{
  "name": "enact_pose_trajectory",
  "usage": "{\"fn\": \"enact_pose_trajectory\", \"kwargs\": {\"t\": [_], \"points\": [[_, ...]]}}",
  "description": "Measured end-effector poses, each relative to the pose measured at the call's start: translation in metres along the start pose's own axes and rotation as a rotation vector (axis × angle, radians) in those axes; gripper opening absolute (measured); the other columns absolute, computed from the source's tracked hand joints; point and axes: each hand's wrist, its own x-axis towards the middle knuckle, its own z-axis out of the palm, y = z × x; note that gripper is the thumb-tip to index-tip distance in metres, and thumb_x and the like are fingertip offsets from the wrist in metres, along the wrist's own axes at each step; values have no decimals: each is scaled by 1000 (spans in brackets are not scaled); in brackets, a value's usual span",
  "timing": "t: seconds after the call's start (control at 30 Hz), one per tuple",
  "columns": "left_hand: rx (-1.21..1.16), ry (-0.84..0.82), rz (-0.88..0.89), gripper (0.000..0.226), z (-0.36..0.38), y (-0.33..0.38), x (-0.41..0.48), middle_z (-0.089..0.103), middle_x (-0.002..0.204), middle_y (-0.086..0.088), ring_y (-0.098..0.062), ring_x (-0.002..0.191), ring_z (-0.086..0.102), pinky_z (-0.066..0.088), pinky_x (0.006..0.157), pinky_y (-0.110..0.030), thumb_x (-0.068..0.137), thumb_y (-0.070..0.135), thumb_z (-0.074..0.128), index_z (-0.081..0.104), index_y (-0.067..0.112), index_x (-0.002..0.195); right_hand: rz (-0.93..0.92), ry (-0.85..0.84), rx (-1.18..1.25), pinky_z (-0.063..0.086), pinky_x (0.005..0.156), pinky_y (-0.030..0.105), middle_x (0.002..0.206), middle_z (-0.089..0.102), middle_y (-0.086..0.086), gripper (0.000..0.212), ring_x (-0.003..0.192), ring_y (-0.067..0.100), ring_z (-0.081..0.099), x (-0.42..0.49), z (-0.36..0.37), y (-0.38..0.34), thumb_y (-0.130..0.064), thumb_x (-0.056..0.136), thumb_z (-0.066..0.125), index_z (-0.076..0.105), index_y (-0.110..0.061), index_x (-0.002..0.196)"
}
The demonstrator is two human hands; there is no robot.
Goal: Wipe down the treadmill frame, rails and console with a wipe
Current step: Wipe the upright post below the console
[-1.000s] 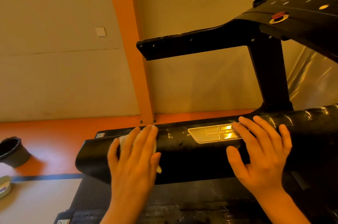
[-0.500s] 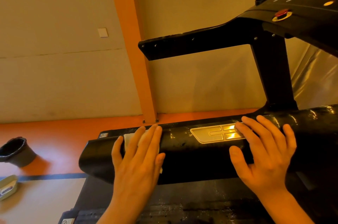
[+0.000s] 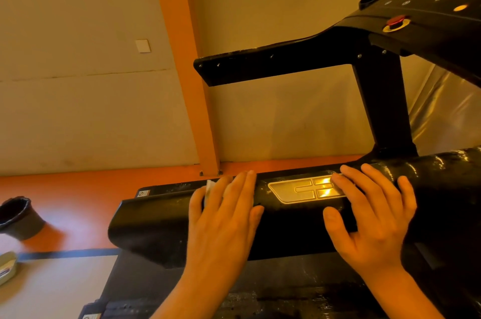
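The treadmill's black motor cover runs across the lower view, with a shiny logo plate on top. My left hand lies flat on the cover, fingers straight, pressing a white wipe that peeks out by the fingers. My right hand rests flat on the cover, its fingertips on the logo plate's right end. A black handrail and upright post rise to the console with a red stop button at the upper right.
The black running belt lies under my forearms. On the floor at left stand a dark bin and a wipe packet. An orange beam runs up the beige wall behind.
My left hand with the wipe has slid rightward along the cover toward the logo plate. My right hand has stayed on the plate.
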Motion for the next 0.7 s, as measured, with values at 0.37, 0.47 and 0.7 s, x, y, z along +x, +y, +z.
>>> {"fn": "enact_pose_trajectory", "kwargs": {"t": [0.37, 0.47, 0.7], "points": [[50, -13, 72, 61, -1, -1, 5, 64, 135, -3, -30, 122, 61, 30, 102, -47, 109, 48, 11, 52, 17, 143, 7, -8, -2, 20, 120, 52, 133, 63, 7, 42, 134, 28, 50, -1, 0, 1, -44, 99, 48, 61, -17, 128], [32, 11, 43, 63, 0, 15, 12, 66, 131, -4, -27, 119, 59, 30, 100, -45, 110, 46, 10, 58, 16, 139, 7, -11, -6, 21, 120, 53, 132, 65, 8, 43, 133, 29, 51, -1, 1, 1, -44, 99, 48, 66, -14, 125], [18, -1, 38, 63, -5, 4, 6, 65, 133, -2, -26, 122, 60, 31, 97, -46, 110, 46, 10, 56, 17, 143, 21, -32, 6, 21, 120, 53, 134, 63, 6, 41, 136, 26, 49, 0, -3, -1, -42, 97, 53, 67, -15, 125]]}}
